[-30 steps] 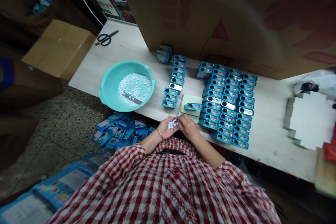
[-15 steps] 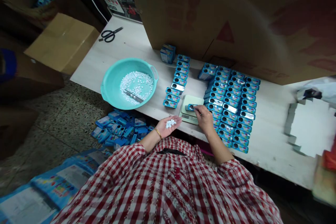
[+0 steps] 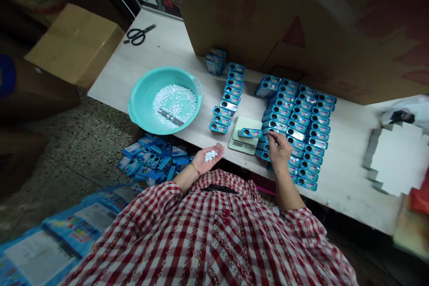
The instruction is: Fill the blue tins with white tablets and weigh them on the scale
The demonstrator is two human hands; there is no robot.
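Observation:
My left hand (image 3: 208,160) lies palm up in front of the table edge, with a small heap of white tablets (image 3: 211,155) resting in it. A small blue box (image 3: 251,133) with a dark round hole lies on the pale kitchen scale (image 3: 247,124). Just right of it, above the packed rows of similar blue boxes (image 3: 296,134), my right hand (image 3: 280,146) has its thumb and fingertips pinched together. What is between those fingertips, if anything, is too small to make out. The scale's display is partly in view but not readable.
A turquoise basin (image 3: 144,120) holds many white tablets and a dark metal strip. Another column of blue boxes (image 3: 233,84) stands left of the scale. Black scissors (image 3: 138,35) lie at the far left. A large carton (image 3: 268,18) rises along the back.
My right hand has moved right, off the box on the scale, leaving that box in full view. My left hand has shifted slightly left, and the heap in it looks smaller.

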